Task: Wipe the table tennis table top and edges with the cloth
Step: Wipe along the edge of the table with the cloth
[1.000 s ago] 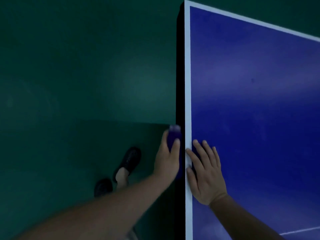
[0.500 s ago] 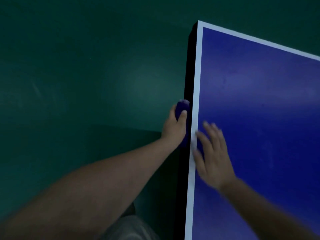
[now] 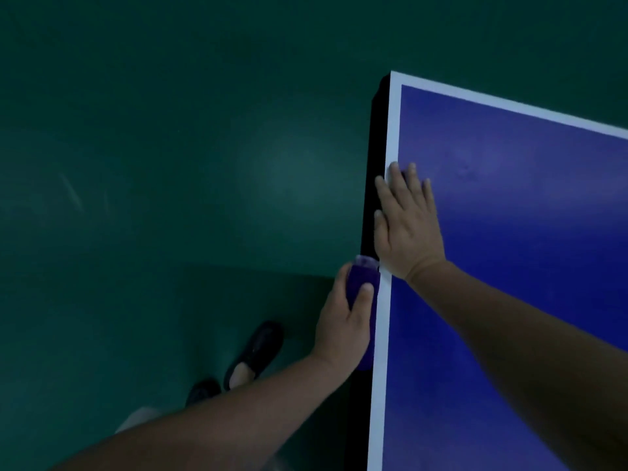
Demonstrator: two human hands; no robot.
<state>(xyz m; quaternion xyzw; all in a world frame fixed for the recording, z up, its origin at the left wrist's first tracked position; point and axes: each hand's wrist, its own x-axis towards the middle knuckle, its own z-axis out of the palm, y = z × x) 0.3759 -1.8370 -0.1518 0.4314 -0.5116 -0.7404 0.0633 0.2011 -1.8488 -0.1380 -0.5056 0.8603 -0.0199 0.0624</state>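
we're on the edge wipe: our left hand (image 3: 343,321) grips the purple cloth (image 3: 361,283) against the table (image 3: 509,232)'s left side edge; right hand (image 3: 406,222) lies flat, fingers spread. next, slide toward the far corner.

The counter (image 3: 516,266) has a blue top with a white border line and a black side edge. A bunched purple cloth (image 3: 359,283) presses against that left edge, near its far corner.

Two dark shoes (image 3: 253,355) stand on the green floor (image 3: 170,164).
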